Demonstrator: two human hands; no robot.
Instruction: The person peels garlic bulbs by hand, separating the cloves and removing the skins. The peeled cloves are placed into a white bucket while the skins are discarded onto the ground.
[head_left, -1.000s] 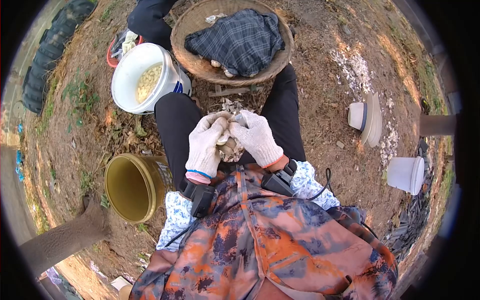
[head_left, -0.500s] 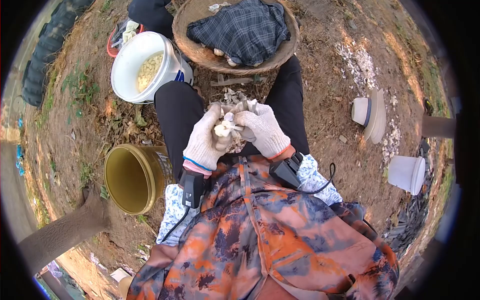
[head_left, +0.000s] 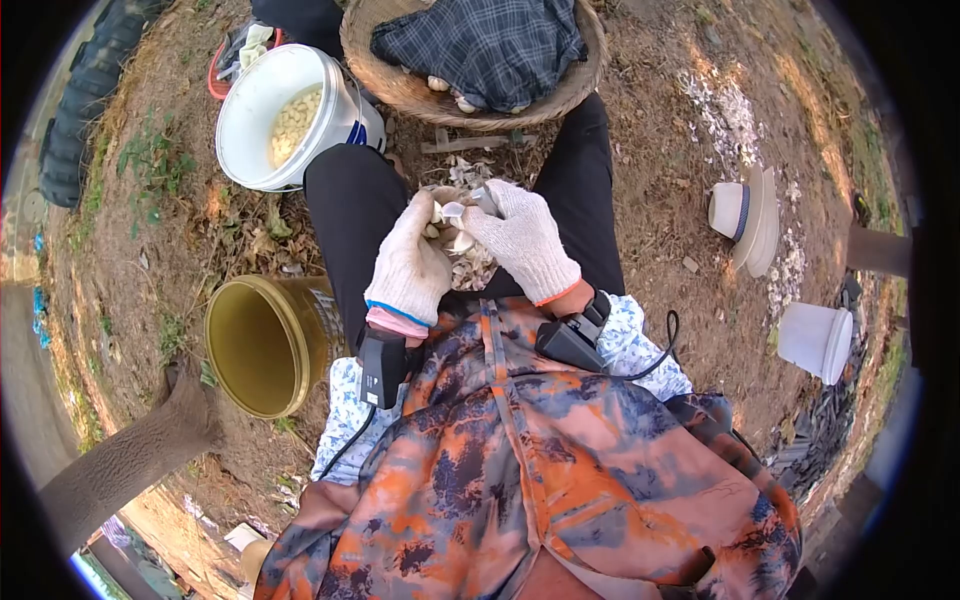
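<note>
My left hand (head_left: pixel 410 262), in a white knit glove with a blue-edged cuff, is closed around garlic cloves (head_left: pixel 436 229), some with pale skin on them. Close against it, my right hand (head_left: pixel 522 240) wears a matching glove with an orange-edged cuff. Its fingers are closed on a small grey tool (head_left: pixel 486 201), mostly hidden by the glove, and the thumb reaches toward the garlic. Below the hands, between my knees, lie loose garlic skins (head_left: pixel 472 270).
A white bucket (head_left: pixel 232 130) holds peeled cloves (head_left: pixel 296 128). Ahead is a wicker basket (head_left: pixel 375 82) with garlic bulbs (head_left: pixel 438 84) under a plaid cloth (head_left: pixel 480 50). At left sits a yellow bucket (head_left: pixel 300 345); at right, a hat (head_left: pixel 728 211) and a lidded white pail (head_left: pixel 805 340).
The hands have shifted slightly up and apart, and the white piece of garlic has turned in my left hand. My right thumb now sits farther from the left fingers.
</note>
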